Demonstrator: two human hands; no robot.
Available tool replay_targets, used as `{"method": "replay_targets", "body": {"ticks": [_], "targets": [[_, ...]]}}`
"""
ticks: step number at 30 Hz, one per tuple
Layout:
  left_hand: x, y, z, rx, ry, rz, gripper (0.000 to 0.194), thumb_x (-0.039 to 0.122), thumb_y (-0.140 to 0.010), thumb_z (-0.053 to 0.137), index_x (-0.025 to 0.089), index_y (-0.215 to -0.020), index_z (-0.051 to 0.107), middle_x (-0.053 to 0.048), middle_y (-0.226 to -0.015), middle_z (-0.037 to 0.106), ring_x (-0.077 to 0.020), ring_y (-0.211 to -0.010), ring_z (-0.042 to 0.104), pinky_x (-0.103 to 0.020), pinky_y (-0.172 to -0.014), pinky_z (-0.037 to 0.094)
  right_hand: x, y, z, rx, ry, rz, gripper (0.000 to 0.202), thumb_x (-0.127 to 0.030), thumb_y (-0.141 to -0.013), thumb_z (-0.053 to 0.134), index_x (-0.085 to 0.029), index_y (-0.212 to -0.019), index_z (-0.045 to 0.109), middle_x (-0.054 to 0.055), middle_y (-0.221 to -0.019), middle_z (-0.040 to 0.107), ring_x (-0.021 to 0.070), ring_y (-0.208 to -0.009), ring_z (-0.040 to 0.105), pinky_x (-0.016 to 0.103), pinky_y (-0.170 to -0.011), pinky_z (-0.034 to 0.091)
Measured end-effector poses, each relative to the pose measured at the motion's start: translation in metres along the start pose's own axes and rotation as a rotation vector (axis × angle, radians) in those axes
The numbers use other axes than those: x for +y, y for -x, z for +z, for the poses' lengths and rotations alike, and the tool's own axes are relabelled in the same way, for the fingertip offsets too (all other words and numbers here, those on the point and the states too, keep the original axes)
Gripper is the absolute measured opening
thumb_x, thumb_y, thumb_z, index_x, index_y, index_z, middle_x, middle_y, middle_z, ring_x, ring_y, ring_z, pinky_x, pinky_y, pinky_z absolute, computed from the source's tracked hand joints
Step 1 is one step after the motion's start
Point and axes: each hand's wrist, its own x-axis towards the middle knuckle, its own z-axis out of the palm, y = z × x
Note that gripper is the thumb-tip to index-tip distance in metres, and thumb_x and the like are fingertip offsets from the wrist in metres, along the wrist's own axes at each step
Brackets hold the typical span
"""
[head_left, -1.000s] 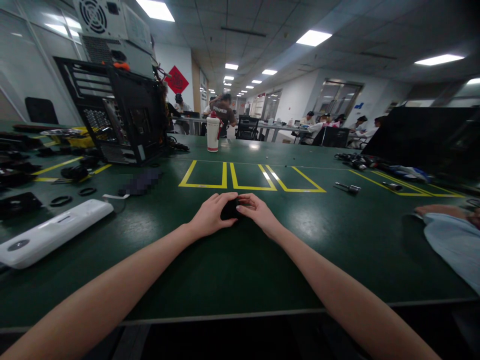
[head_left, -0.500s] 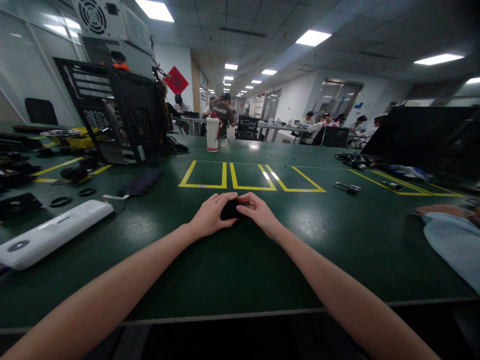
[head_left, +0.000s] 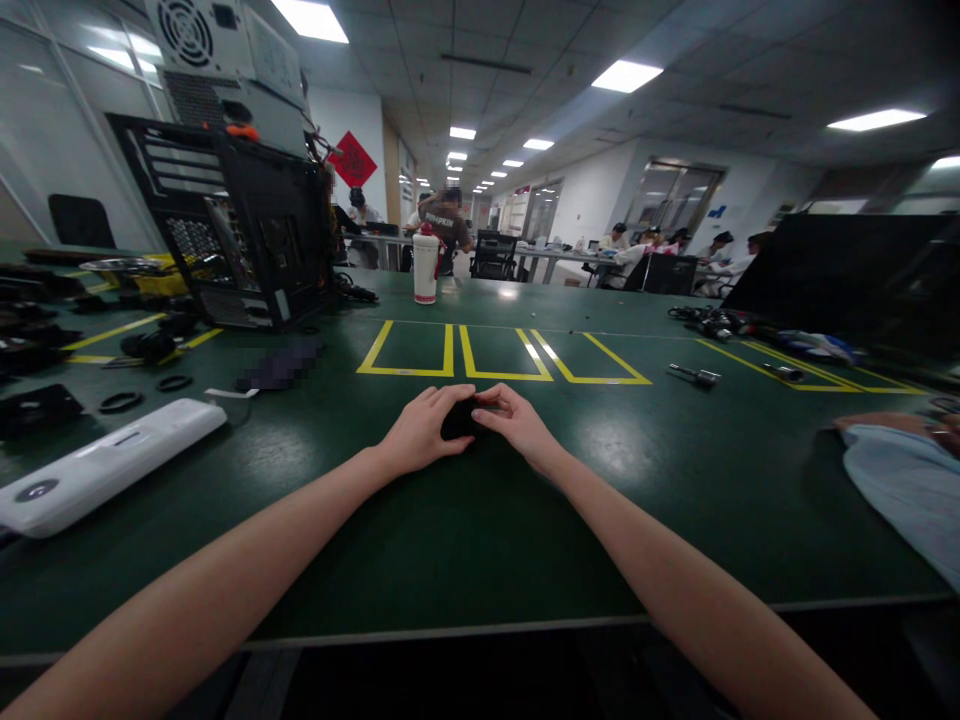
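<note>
This looks like an electronics workroom in an open-plan office. A long green workbench (head_left: 712, 480) with yellow tape outlines (head_left: 405, 373) carries a black computer case (head_left: 281, 230), and people (head_left: 626, 258) sit at farther tables (head_left: 551, 252) beneath ceiling light panels (head_left: 627, 76).

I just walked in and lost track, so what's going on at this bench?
A person's left hand and right hand hold a small black object between them, too dark and covered to identify. They are on the near side of the yellow tape frames on the green table. A long white device lies to the left; at the right edge is another person's light-blue sleeve.
</note>
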Motion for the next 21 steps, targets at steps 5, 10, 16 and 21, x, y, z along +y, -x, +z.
{"method": "replay_targets", "body": {"ticks": [5, 10, 16, 21], "targets": [[0.0008, 0.0003, -0.0011, -0.006, 0.0, -0.001, 0.061, 0.028, -0.068, 0.063, 0.025, -0.121, 0.034, -0.005, -0.118, 0.05, -0.0213, -0.099, 0.051, -0.038, -0.083, 0.044, 0.0011, -0.0005, -0.0008, -0.008, 0.046, 0.093, 0.032, -0.03, -0.069, 0.061, -0.019, -0.098, 0.054, 0.006, -0.102, 0.057, 0.0157, -0.09, 0.056, 0.038, -0.087, 0.041], [-0.0007, 0.0004, -0.0002, -0.003, -0.004, 0.008, 0.06, 0.028, -0.068, 0.063, 0.023, -0.121, 0.035, -0.005, -0.118, 0.05, -0.0214, -0.1, 0.051, -0.038, -0.085, 0.043, 0.0001, 0.0008, -0.002, -0.059, 0.002, 0.039, 0.032, -0.024, -0.063, 0.067, -0.02, -0.092, 0.052, 0.002, -0.097, 0.058, 0.0148, -0.091, 0.056, 0.036, -0.087, 0.042], [-0.0012, 0.0002, 0.0005, 0.006, -0.001, 0.009, 0.059, 0.028, -0.068, 0.063, 0.023, -0.12, 0.035, -0.005, -0.118, 0.049, -0.0214, -0.103, 0.049, -0.038, -0.087, 0.042, 0.0009, 0.0008, -0.0007, -0.024, 0.031, 0.052, 0.024, -0.031, -0.071, 0.059, -0.021, -0.091, 0.053, 0.002, -0.094, 0.058, 0.0143, -0.09, 0.055, 0.036, -0.086, 0.042], [-0.0002, 0.0006, 0.0001, 0.0, 0.001, -0.001, 0.06, 0.028, -0.068, 0.063, 0.024, -0.121, 0.035, -0.004, -0.117, 0.05, -0.0214, -0.099, 0.051, -0.038, -0.085, 0.043, 0.0072, -0.0027, -0.0031, -0.009, 0.059, 0.103, 0.033, -0.033, -0.07, 0.06, -0.02, -0.1, 0.054, 0.005, -0.101, 0.057, 0.0158, -0.093, 0.055, 0.038, -0.088, 0.041]]}}
